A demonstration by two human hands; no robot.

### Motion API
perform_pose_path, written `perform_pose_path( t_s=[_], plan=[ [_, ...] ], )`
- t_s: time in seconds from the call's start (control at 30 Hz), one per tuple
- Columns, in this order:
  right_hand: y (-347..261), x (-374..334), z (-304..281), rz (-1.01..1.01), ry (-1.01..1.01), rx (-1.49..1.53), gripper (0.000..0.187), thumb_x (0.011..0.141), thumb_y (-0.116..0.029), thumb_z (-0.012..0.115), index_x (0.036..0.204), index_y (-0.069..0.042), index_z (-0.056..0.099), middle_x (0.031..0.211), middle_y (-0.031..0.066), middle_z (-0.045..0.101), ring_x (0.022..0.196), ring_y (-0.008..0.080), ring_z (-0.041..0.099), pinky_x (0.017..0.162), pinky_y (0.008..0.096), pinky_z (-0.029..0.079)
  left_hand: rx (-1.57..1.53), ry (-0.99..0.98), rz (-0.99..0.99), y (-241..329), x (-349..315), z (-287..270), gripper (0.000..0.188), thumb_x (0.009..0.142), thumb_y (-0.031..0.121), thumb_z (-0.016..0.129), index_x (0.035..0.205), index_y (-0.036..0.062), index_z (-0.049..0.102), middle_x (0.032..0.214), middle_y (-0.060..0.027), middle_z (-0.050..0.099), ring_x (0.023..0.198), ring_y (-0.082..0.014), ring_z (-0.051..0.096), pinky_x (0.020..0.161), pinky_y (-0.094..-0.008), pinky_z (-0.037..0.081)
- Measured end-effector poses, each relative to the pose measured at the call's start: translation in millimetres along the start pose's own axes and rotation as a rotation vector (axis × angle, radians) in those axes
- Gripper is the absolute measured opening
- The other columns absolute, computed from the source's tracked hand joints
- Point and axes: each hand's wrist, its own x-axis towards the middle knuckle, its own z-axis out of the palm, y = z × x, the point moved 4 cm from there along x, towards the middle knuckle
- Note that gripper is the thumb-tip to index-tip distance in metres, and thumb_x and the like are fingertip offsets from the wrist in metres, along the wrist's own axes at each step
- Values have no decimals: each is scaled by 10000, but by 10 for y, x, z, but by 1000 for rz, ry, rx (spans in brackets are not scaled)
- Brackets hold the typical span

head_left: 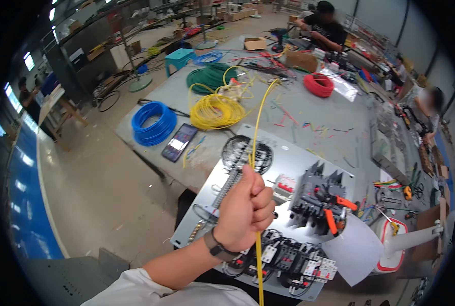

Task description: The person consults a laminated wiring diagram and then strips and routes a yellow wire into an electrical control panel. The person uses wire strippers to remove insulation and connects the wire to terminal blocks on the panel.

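Observation:
My left hand (248, 209), with a dark band on the wrist, is closed in a fist around a yellow wire (260, 260). The wire rises from the fist toward the far part of the table and runs down past the lower edge. Below the hand lies a metal mounting plate (288, 157) with electrical parts. On it are a large black circuit breaker (311, 196), a small breaker with red levers (284, 187) and a row of contactors (286, 257). Orange-handled pliers (331, 222) rest against the large breaker. My right hand is out of view.
Left of the plate lie a phone (179, 143) and a blue wire coil (155, 122). Farther back are yellow (214, 113), green (207, 76) and red coils (318, 84). A white sheet (355, 247) overlaps the plate's right side. A person (325, 28) works across the table.

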Motion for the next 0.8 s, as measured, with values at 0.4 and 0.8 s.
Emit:
perform_pose_path(
  t_s=[0.4,0.8],
  plan=[
    [-23,-549,-561,168,45,-203,260,1135,-258,609,1204,-33,719,1014,96,748,937,209,708,880,381,573,54,-51,-213,-470,-81,-62,582,1142,687,313,808,210,341,647,74,226,506,-76,162,449,-282,131],
    [-1461,84,-1076,-211,554,-612,304,973,-115,740,1247,17,736,1165,178,775,1061,286,752,965,380,567,130,-75,-222,-571,-290,-107,603,1153,675,281,775,207,314,622,75,214,502,-80,137,453,-286,119]
  ],
)
